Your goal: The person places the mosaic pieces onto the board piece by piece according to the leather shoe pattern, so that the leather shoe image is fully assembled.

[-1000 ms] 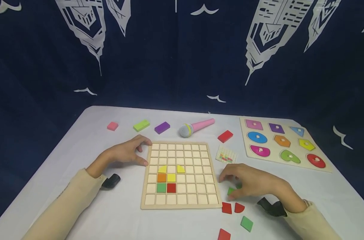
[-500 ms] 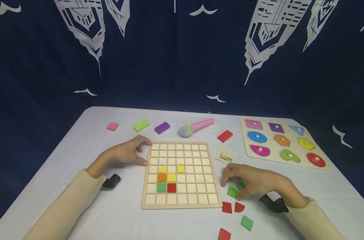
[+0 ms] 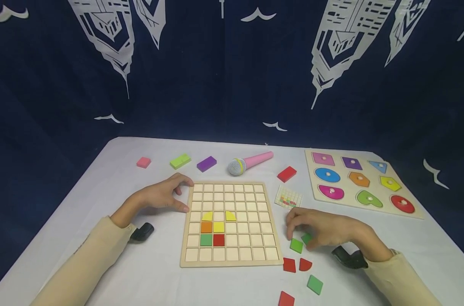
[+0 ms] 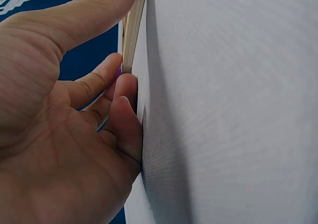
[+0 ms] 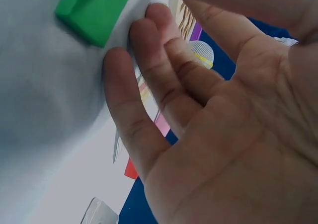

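In the head view a wooden grid board (image 3: 251, 229) lies mid-table, with yellow, orange, green and red tiles in its lower left squares. My left hand (image 3: 165, 192) touches the board's left side, index fingertip at the upper corner and thumb lower down. The left wrist view shows its thumb along the board's edge (image 4: 131, 40). My right hand (image 3: 323, 229) is right of the board, fingers loosely bent over the table. A light green tile (image 3: 296, 245) lies below its fingers, and a darker green tile (image 3: 306, 238) is partly hidden near the thumb.
Red tiles (image 3: 289, 265) and another green tile (image 3: 315, 284) lie front right. A pattern card (image 3: 288, 197), a red block (image 3: 287, 174) and a shape puzzle (image 3: 354, 180) lie beyond my right hand. A toy microphone (image 3: 251, 162) and several blocks (image 3: 207, 163) line the back.
My right hand has shifted slightly right, away from the board, uncovering more of the light green tile. The left hand has stayed at the board's edge.
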The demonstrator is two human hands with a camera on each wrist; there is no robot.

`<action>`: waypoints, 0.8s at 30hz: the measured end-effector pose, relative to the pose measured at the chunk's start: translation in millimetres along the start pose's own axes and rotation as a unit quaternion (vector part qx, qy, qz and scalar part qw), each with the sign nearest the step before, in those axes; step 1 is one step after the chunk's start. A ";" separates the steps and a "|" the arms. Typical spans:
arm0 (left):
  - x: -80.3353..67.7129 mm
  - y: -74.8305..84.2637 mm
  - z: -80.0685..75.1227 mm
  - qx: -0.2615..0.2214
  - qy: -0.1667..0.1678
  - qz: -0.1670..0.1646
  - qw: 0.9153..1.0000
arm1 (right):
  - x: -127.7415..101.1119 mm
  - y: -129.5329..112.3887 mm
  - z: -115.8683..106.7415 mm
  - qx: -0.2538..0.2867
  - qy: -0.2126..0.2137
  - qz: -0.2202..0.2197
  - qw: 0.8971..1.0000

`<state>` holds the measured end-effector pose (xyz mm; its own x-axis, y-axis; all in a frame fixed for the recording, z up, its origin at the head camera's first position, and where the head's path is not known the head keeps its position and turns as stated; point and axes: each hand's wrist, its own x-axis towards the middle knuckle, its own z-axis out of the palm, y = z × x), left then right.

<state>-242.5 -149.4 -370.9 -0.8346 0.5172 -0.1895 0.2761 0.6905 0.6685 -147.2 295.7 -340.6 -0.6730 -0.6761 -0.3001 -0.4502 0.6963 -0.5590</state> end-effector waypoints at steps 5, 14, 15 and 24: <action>1.0 -1.7 0.7 0.002 0.001 -0.002 1.000 | -1.0 0.0 0.4 0.011 -0.009 0.008 1.000; 2.3 -2.0 0.7 0.005 0.000 -0.008 1.000 | 6.4 -15.9 12.6 0.010 -0.011 0.032 0.999; 2.5 -2.0 0.6 0.005 0.001 -0.007 1.000 | 7.3 -18.6 14.0 0.007 -0.008 0.038 0.999; 3.1 -1.1 0.7 0.007 -0.001 -0.006 1.000 | 10.4 -39.2 26.8 -0.065 0.031 0.074 0.995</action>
<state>-245.0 -148.2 -372.7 -0.8374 0.5091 -0.1991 0.2721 0.7040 0.6560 -120.8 255.0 -342.6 -0.7707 -0.5503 -0.3212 -0.4127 0.8152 -0.4062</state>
